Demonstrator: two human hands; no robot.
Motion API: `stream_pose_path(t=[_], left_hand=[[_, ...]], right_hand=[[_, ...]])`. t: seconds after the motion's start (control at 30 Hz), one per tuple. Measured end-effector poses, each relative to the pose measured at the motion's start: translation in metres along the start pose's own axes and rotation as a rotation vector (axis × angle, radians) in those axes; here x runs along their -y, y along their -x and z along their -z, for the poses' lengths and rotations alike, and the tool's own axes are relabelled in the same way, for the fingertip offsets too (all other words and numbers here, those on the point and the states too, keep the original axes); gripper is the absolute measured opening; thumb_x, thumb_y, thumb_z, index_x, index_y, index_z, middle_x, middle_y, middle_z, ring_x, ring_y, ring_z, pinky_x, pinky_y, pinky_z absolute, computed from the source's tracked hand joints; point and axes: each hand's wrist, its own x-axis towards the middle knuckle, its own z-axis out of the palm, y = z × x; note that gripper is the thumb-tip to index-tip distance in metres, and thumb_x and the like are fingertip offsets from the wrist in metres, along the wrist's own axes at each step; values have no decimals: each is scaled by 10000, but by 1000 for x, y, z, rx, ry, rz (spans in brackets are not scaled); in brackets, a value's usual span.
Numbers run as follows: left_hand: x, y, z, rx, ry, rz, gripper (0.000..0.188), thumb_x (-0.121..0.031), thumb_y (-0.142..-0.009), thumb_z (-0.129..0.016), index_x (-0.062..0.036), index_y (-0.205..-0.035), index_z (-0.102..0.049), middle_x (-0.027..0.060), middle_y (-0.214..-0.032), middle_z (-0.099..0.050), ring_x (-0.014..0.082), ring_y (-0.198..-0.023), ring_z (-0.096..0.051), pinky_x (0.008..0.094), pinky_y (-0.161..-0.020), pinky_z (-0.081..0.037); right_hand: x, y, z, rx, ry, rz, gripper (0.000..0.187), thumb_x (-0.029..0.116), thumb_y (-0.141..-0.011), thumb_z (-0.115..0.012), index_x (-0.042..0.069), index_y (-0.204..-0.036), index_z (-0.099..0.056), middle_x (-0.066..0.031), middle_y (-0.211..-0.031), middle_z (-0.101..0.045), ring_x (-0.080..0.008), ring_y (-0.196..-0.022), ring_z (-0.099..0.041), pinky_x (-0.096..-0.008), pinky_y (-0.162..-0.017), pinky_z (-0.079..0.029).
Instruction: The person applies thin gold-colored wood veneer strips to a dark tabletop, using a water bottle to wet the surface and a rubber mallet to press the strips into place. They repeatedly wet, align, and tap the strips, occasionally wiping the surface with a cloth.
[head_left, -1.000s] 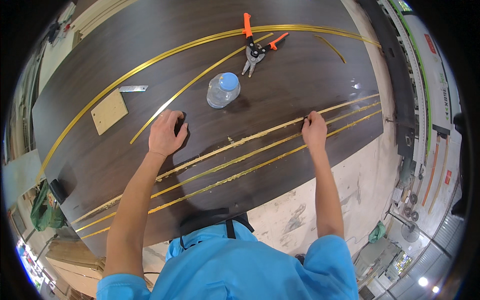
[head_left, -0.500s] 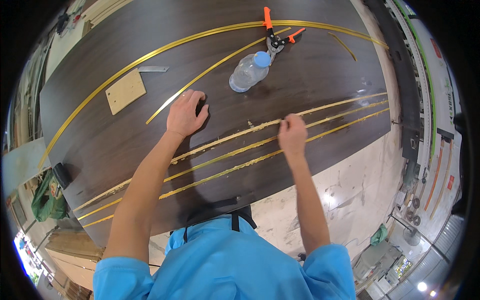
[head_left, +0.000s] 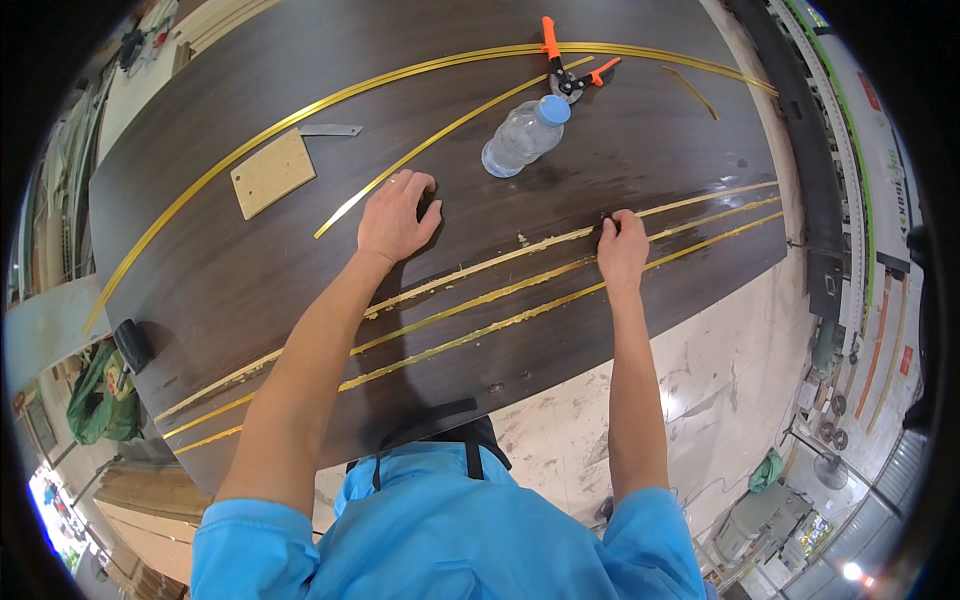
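Observation:
A large dark wood-look panel (head_left: 250,330) lies before me. Three parallel strips run along its near half: a pale upper strip (head_left: 470,270), a golden middle strip (head_left: 490,296) and a golden lower strip (head_left: 480,333), all edged with crumbly yellowish residue. My right hand (head_left: 624,250) is closed at the upper strip, fingertips pressed together on it; whatever they pinch is too hidden to name. My left hand (head_left: 398,215) rests on the panel beyond the strips, its fingers loosely bent and thumb apart, holding nothing. Beside it lies a loose gold strip (head_left: 440,128).
Farther off stand a clear plastic bottle with a blue cap (head_left: 522,138) and orange-handled snips (head_left: 568,80). Long gold strips (head_left: 330,97) curve along the far side. At left are a small wooden block (head_left: 274,176), a flat metal piece (head_left: 332,130) and a black mallet-like head (head_left: 132,346).
My right hand has slid a little to the right along the upper strip. The left hand keeps its place on the panel, while the whole view has shifted slightly.

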Motion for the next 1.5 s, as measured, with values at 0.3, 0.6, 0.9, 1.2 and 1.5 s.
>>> stream_pose_path(t=[0.3,0.6,0.9,1.2,1.5], left_hand=[[-4,-1,1,56,2,51,231,-242,-917,-709,-100,-1081,-627,98,-1007,-640,323,-969,-659,443,-845,-537],[-4,0,-2,52,-40,49,243,-246,-911,-711,-95,-1081,-625,109,-1011,-646,342,-968,-657,450,-843,-530],[-9,-3,1,94,-72,80,255,-242,-901,-724,-93,-1080,-620,113,-994,-646,337,-949,-658,447,-833,-531],[-6,-3,1,67,-57,49,248,-252,-910,-711,-94,-1080,-622,104,-1012,-642,327,-972,-654,445,-853,-531],[2,-1,2,18,30,-6,224,-228,-913,-720,-86,-1060,-629,101,-958,-637,323,-918,-647,443,-808,-527]], right_hand=[[106,71,-34,310,-144,340,69,82,-943,-651,44,-989,-616,-173,-975,-607,-395,-990,-596,-504,-863,-512],[109,45,-30,226,-52,242,62,75,-920,-653,56,-958,-608,-146,-977,-591,-363,-973,-577,-480,-849,-499],[65,15,-18,75,80,83,81,49,-882,-630,73,-954,-603,-145,-962,-591,-348,-956,-576,-466,-863,-491],[98,62,-23,181,-273,71,100,157,-1000,-644,59,-1010,-657,-147,-1015,-613,-379,-1021,-612,-482,-890,-524],[115,35,-13,383,-36,73,144,105,-892,-696,48,-971,-589,-169,-997,-612,-396,-1004,-608,-509,-871,-504]])
